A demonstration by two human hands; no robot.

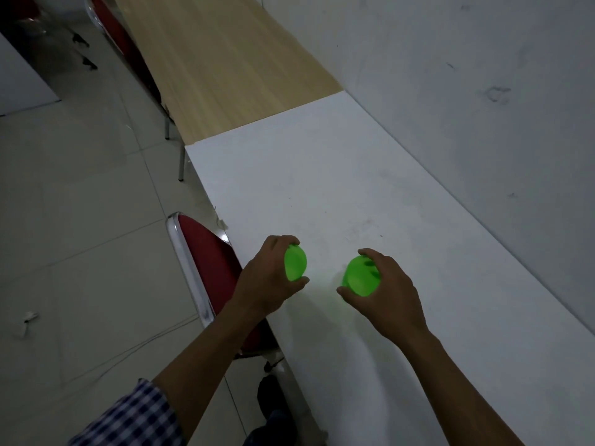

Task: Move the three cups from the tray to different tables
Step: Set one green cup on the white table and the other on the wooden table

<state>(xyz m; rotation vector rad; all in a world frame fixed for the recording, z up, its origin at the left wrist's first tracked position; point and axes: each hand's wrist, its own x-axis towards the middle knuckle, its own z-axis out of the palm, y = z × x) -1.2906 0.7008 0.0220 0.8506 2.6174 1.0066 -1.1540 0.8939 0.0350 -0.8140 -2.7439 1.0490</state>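
Observation:
Two bright green cups are in my hands above the white table [338, 188]. My left hand [270, 278] grips one green cup [295, 263] from the side, near the table's left edge. My right hand [389, 291] is wrapped around the other green cup [360, 276], which tilts with its round end toward me. I cannot tell whether either cup touches the table top. No tray and no third cup are in view.
A wooden table [225, 59] adjoins the white one at the far end. A red chair [206, 262] with a chrome frame stands by the white table's left edge, another red chair [122, 37] farther back. A grey wall [467, 91] runs along the right. Tiled floor lies left.

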